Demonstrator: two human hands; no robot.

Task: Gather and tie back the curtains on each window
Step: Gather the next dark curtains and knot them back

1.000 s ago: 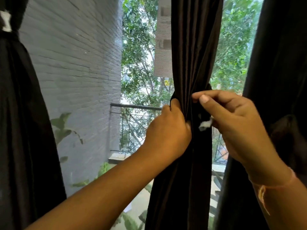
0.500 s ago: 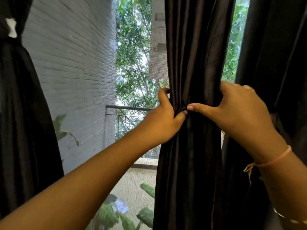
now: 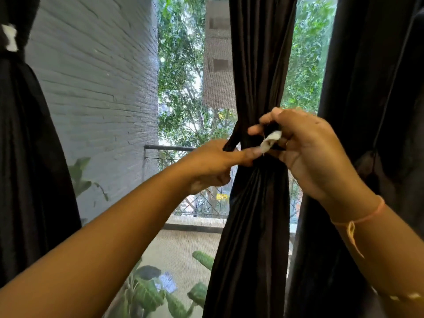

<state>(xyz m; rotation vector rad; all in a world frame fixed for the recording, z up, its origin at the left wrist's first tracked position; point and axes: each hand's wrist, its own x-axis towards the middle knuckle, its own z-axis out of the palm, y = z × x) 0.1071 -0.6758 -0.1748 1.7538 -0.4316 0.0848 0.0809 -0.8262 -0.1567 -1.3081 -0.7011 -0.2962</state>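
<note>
Tie (image 3: 270, 140) in left hand (image 3: 213, 162), right hand (image 3: 307, 154); window (image 3: 183, 99) beside.

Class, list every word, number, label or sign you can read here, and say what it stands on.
No text can be read.
White tag on the tie, pinched by the right hand: no print shows.
White patch on the left curtain: blank.
Pale sheet among the plants below: too blurred.

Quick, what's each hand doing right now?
Left hand: at the dark tie band, forefinger straight; grip cannot be told.
Right hand: fingers pinch the white tab.
</note>
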